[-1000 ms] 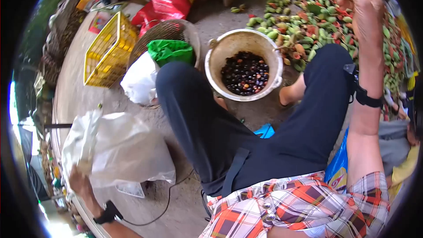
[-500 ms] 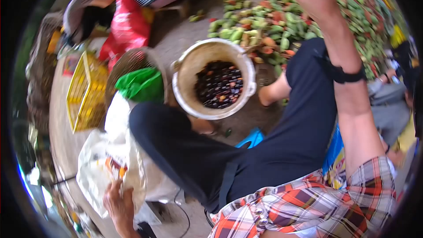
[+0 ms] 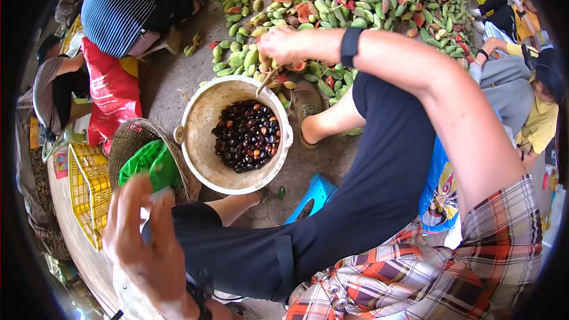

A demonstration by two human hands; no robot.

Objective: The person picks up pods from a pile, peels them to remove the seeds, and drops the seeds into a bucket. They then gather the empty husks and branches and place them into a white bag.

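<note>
My left hand (image 3: 145,237) is raised at the lower left, its fingers apart and slightly blurred, with nothing visible in them. Behind its fingertips lies a green plastic bag (image 3: 151,166) in a woven basket (image 3: 127,139). At the edge of a heap of green and red pods (image 3: 332,9), my right hand (image 3: 281,46) has its fingers curled; what they hold, if anything, is hidden. Below that hand, a brown stick-like piece (image 3: 268,81) crosses the rim of a white bucket (image 3: 192,133). Shiny dark seeds (image 3: 246,136), a few of them orange-brown, lie inside the bucket.
A yellow crate (image 3: 89,195) and a red sack (image 3: 109,92) stand to the left. A person in a striped top (image 3: 115,12) sits at the upper left; others are at the left and right edges. A blue plastic piece (image 3: 317,195) is between my legs.
My right hand has come down and left to the near edge of the pods. My left hand has risen from beside a pale plastic bag. The view has shifted, bringing more pods into sight.
</note>
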